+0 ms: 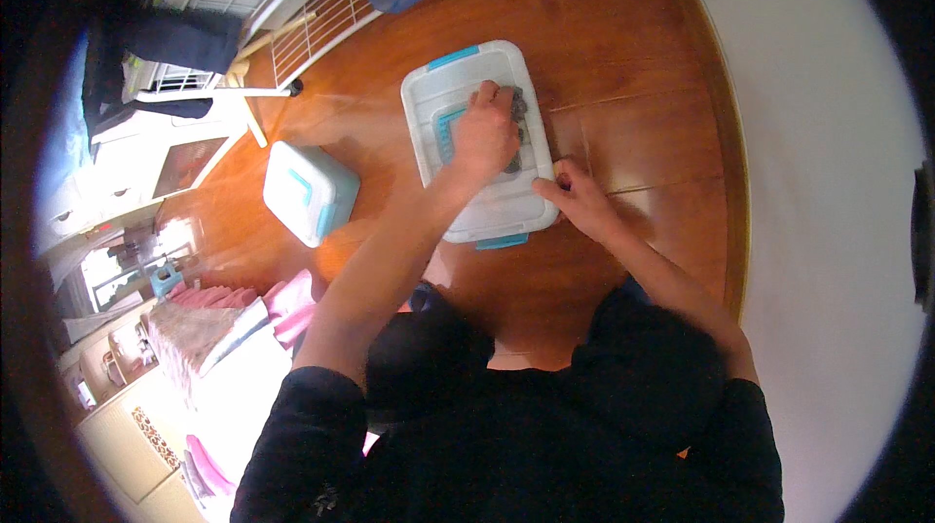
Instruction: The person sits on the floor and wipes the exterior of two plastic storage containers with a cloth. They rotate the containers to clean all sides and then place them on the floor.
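A white plastic storage box (477, 215) with blue latches stands on the wooden floor in front of me, its lid on. My left hand (485, 138) is closed over a dark grey, crumpled cloth (519, 106) and presses it on the lid, beside a blue patch in the lid's middle. Most of the cloth is hidden under my fingers. At the box's right edge, my right hand (577, 198) grips the rim, with its thumb on the lid and its fingers curled at the side.
To the left stands a second, smaller box (310, 192) with a white lid and blue latches. A white wire rack (312, 31) on wheels is at the upper left. A bed with pink bedding (292, 304) lies at the lower left. A white wall (828, 182) bounds the right.
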{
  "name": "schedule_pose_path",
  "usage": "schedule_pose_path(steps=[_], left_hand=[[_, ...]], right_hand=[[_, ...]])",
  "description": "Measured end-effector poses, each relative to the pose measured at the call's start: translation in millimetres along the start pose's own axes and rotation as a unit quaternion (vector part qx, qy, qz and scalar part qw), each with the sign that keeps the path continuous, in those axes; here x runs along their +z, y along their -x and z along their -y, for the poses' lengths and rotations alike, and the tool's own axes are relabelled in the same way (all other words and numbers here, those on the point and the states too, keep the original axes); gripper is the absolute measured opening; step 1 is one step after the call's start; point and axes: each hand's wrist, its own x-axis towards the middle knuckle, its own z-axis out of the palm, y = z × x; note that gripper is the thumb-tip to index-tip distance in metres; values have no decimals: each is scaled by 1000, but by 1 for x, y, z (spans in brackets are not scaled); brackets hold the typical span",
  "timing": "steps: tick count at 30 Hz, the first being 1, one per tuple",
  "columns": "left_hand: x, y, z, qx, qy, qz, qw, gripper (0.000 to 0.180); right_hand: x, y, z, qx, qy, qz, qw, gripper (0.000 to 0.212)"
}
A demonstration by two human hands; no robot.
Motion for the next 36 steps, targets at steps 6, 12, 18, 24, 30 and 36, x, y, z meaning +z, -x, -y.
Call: schedule_pose_path(steps=[6,12,18,24,30,36], left_hand=[[-24,15,4,34,44,178,982,37],[-28,2,12,4,97,81,992,35],[-5,31,-3,94,-1,57,994,28],[-34,33,5,153,15,305,940,36],[-16,10,-14,17,116,36,992,33],[-31,48,-21,149,104,210,961,31]], right_hand=[[2,-4,-7,-17,-7,5,1000,37],[2,2,-5,9,-44,1,999,37],[2,0,-2,-2,8,-6,1000,34],[1,1,-6,5,-39,2,999,32],[-3,3,-17,1,-89,36,995,35],[-9,10,-21,7,-181,108,977,44]])
